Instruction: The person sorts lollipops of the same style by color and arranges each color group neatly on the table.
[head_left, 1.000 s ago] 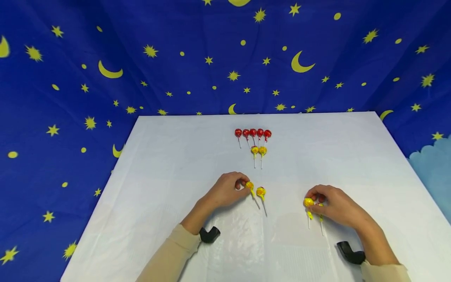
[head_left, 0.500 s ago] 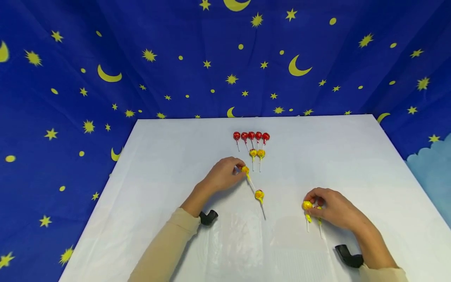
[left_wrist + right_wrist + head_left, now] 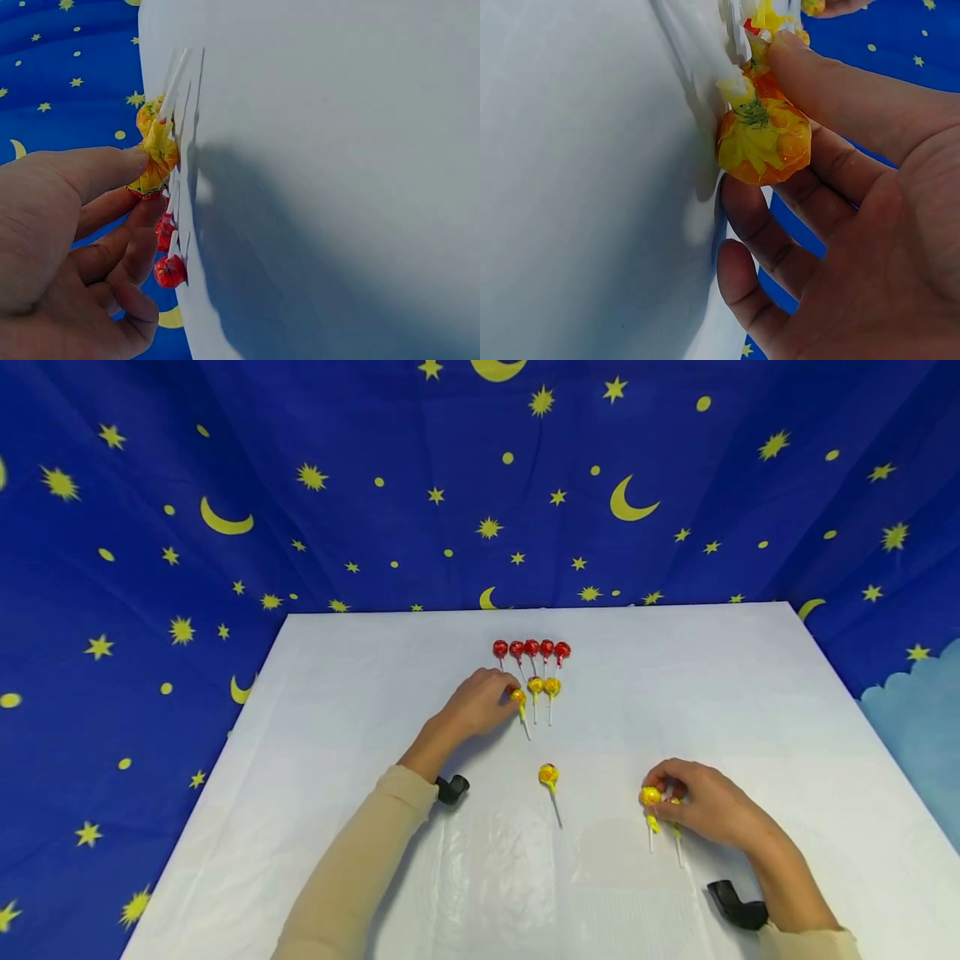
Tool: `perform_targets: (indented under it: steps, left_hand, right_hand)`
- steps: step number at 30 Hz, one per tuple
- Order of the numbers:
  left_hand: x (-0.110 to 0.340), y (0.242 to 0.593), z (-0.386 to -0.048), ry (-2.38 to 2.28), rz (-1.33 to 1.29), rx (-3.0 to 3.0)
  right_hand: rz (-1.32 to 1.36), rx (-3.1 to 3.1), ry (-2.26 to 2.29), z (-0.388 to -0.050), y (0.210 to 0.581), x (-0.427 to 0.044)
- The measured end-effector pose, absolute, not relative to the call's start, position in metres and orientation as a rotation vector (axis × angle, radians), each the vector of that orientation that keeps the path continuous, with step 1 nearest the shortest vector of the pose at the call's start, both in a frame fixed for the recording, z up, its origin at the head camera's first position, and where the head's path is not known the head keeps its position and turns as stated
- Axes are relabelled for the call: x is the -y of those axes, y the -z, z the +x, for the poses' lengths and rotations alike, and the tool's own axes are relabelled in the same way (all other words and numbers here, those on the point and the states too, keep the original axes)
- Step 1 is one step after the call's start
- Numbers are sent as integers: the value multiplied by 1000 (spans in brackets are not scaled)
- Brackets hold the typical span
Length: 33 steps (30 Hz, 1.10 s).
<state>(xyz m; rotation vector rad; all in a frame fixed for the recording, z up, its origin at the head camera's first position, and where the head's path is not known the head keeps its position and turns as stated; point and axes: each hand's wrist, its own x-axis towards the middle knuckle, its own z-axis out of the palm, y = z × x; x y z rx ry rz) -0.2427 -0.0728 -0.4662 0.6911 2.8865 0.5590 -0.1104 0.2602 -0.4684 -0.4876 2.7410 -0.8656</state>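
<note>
My left hand (image 3: pixel 480 703) pinches a yellow lollipop (image 3: pixel 518 696) by its wrapped head between thumb and fingers. This lollipop (image 3: pixel 157 154) hangs just left of two yellow lollipops (image 3: pixel 536 686) lying side by side, its stick pointing toward me. Over on the right, my right hand (image 3: pixel 701 800) holds a yellow lollipop (image 3: pixel 651 797) with the thumb at its neck. A second yellow lollipop (image 3: pixel 765 142) sits close against the fingers; whether it is gripped too is unclear. Between the hands, a single yellow lollipop (image 3: pixel 549 775) lies on the table.
Several red lollipops (image 3: pixel 532 647) lie in a row behind the yellow ones, sticks toward me. The white table (image 3: pixel 360 677) ends at a blue star-patterned cloth (image 3: pixel 420 518). Black curved pieces (image 3: pixel 735 906) show at both wrists.
My left hand has carried its yellow lollipop away from me, from beside the single yellow one up to the left of the yellow pair. The right hand has hardly moved.
</note>
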Motion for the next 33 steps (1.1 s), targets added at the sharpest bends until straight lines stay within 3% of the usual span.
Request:
perform_targets:
  steps: [16, 33]
  left_hand:
    - [66, 467, -264, -502, 622, -2928]
    - [61, 474, -260, -611, 519, -2979]
  right_hand:
    - [-495, -2773, 900, -109, 469, -260]
    - [-470, -2795, 896, -104, 474, -262]
